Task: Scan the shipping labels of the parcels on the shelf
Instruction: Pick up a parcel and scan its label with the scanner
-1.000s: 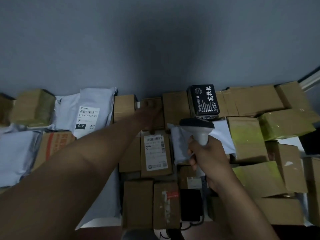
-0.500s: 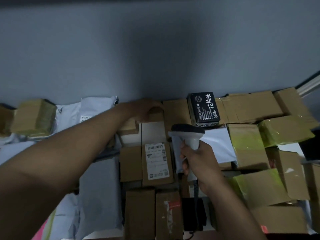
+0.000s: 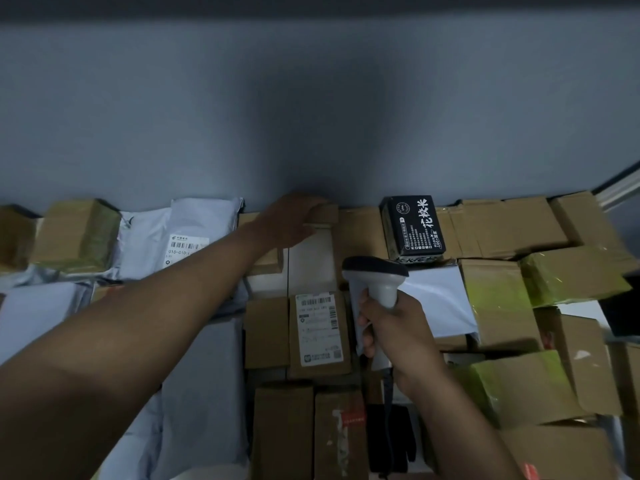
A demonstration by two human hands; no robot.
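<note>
My right hand (image 3: 394, 334) grips the handle of a grey barcode scanner (image 3: 375, 275), whose head points toward the back of the shelf. My left hand (image 3: 294, 220) reaches far back and holds a small cardboard box (image 3: 325, 216) tipped up against the wall, fingers curled over its top edge. Just below the scanner head lies a brown box with a white shipping label (image 3: 318, 327), barcode facing up. A grey mailer bag with a label (image 3: 187, 244) lies at the left. A black printed box (image 3: 412, 226) stands at the back right of the scanner.
Brown cardboard boxes (image 3: 512, 223) and boxes wrapped in yellow-green tape (image 3: 571, 275) crowd the right side. Grey mailer bags (image 3: 204, 393) fill the left. A white envelope (image 3: 436, 303) lies right of the scanner. The grey wall (image 3: 311, 116) closes the back.
My left hand has lifted the small box at the back up toward the wall, uncovering a white surface beneath. The scanner has stayed in about the same place.
</note>
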